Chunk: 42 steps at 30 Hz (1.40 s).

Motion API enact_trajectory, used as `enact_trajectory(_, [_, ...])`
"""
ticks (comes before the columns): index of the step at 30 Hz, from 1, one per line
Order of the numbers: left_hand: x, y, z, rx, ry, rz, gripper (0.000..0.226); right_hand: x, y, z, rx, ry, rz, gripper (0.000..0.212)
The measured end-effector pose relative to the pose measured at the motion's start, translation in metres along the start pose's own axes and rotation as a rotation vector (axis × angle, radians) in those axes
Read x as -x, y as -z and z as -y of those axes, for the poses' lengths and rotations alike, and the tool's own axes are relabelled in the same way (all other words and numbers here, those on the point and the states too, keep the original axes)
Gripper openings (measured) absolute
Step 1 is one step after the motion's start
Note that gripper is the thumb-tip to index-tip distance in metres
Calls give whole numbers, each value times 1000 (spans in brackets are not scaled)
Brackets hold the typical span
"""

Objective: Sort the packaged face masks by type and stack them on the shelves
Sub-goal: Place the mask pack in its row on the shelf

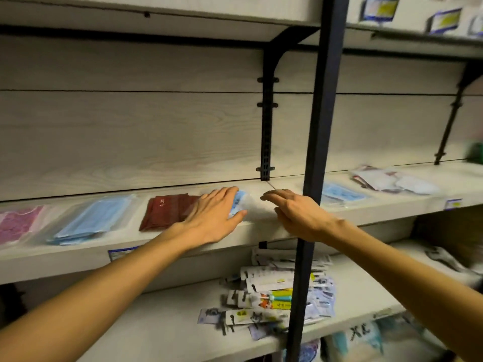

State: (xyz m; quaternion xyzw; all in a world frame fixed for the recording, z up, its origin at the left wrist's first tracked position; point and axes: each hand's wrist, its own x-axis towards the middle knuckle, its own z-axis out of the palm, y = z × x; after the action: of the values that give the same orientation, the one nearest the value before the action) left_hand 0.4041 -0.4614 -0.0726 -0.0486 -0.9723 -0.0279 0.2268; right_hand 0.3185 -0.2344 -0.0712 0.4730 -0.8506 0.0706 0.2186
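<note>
On the middle shelf lie a pink mask pack, a stack of blue mask packs and a dark red pack. My left hand lies flat, fingers straight, on a clear pack with blue masks just right of the red one. My right hand hovers beside that pack with relaxed fingers and holds nothing. Right of the dark post are another blue mask pack and white mask packs.
The lower shelf holds a loose pile of small hang-tab packets. More packaged goods sit below it. Labelled packs stand on the top right shelf. The upright post crosses in front of my right forearm.
</note>
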Motion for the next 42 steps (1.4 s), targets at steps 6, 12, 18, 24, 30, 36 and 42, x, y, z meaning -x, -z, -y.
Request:
enact_trajectory(6, [-1, -11, -86, 18, -119, -133, 48, 100, 49, -65, 1, -77, -149, 36])
enact_trajectory(12, [-28, -17, -202, -19, -269, -162, 40, 183, 77, -171, 15, -326, -100, 48])
enact_trajectory(18, [-84, -39, -288, -98, -277, -107, 40, 240, 85, -238, 55, -486, -44, 56])
enact_trajectory(24, [-146, -65, -333, -107, -290, -42, 42, 267, 80, -300, -12, -574, -27, 61])
enact_trajectory(30, [-221, -103, -337, -90, -247, -6, 38, 262, 57, -378, 30, -486, 33, 74])
enact_trajectory(36, [-305, -153, -336, -61, -145, 60, 38, 216, 42, -455, 41, -336, 114, 68])
enact_trajectory(42, [-375, -178, -322, 57, 15, 55, 25, 190, 57, -508, -187, -306, 126, 44])
